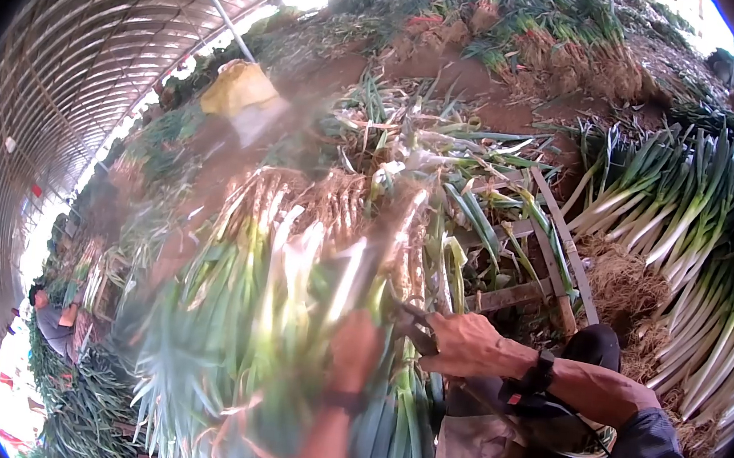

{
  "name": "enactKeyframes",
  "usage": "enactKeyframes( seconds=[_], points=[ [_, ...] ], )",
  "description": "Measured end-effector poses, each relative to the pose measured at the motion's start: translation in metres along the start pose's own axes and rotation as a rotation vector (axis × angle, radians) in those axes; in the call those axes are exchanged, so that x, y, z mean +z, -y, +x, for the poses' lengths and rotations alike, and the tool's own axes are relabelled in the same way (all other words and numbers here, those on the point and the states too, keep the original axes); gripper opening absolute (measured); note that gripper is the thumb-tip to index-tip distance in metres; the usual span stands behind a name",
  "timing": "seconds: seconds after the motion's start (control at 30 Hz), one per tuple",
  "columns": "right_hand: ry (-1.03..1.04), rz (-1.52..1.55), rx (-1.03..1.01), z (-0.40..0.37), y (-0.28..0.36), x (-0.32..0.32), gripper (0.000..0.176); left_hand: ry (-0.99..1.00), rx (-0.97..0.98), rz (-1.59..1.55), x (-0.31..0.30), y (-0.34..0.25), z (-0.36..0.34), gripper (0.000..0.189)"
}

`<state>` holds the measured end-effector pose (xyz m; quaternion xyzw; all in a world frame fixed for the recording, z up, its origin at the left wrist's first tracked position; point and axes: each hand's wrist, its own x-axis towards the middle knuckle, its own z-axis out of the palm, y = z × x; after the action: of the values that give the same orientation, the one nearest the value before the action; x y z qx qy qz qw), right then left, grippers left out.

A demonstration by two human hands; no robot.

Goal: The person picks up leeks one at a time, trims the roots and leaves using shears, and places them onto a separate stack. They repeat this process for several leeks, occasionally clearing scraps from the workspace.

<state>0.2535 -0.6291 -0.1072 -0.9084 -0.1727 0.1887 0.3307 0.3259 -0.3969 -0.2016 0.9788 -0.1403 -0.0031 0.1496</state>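
Here, one leek [347, 281] (blurred) lies just past the left grip [357, 344].

arched greenhouse tunnel [91, 48], soil floor [468, 74], leek heaps [718, 203]

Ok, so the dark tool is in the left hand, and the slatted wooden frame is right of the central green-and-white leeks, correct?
No, the dark tool is in the right hand, not the left hand, as the head view shows; the wooden frame is right of the central leeks.

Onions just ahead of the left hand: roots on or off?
On: tangled brown roots show at the ends of the white stalks.
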Motion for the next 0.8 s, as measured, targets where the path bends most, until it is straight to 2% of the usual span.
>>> enactKeyframes(
  seconds=[0.03, 0.13, 0.23, 0.33, 0.43, 0.53, 0.63, 0.73, 0.8],
  points=[
    [-0.001, -0.006, -0.027, 0.002, -0.001, 0.001, 0.074, -0.003, -0.018, 0.002, 0.0, -0.004, 0.004, 0.036],
    [-0.094, -0.019, 0.095, -0.001, 0.003, 0.006, 0.066, 0.038, -0.089, -0.013, -0.001, -0.01, 0.017, 0.037],
    [-0.242, -0.216, -0.101, 0.008, -0.013, 0.013, 0.051, 0.031, -0.061, -0.003, 0.005, -0.006, 0.022, 0.038],
    [-0.167, -0.182, -0.016, 0.007, -0.014, 0.0, 0.046, 0.021, -0.038, 0.004, 0.009, -0.003, 0.026, 0.038],
    [-0.064, -0.009, 0.08, 0.001, -0.005, -0.006, 0.047, 0.069, -0.123, 0.003, 0.001, -0.011, 0.033, 0.04],
    [-0.228, -0.01, -0.071, -0.003, -0.009, 0.005, 0.05, 0.179, -0.147, 0.007, -0.004, -0.006, 0.04, 0.044],
    [-0.116, 0.009, 0.138, 0.006, -0.011, -0.009, 0.053, 0.239, -0.182, -0.008, -0.013, -0.01, 0.04, 0.046],
    [-0.146, -0.087, 0.076, 0.017, -0.018, -0.013, 0.057, 0.246, -0.15, -0.003, -0.014, -0.005, 0.033, 0.049],
    [-0.212, -0.186, -0.047, 0.034, -0.041, -0.005, 0.059, 0.276, -0.137, 0.005, -0.016, -0.004, 0.032, 0.05]
  ],
)
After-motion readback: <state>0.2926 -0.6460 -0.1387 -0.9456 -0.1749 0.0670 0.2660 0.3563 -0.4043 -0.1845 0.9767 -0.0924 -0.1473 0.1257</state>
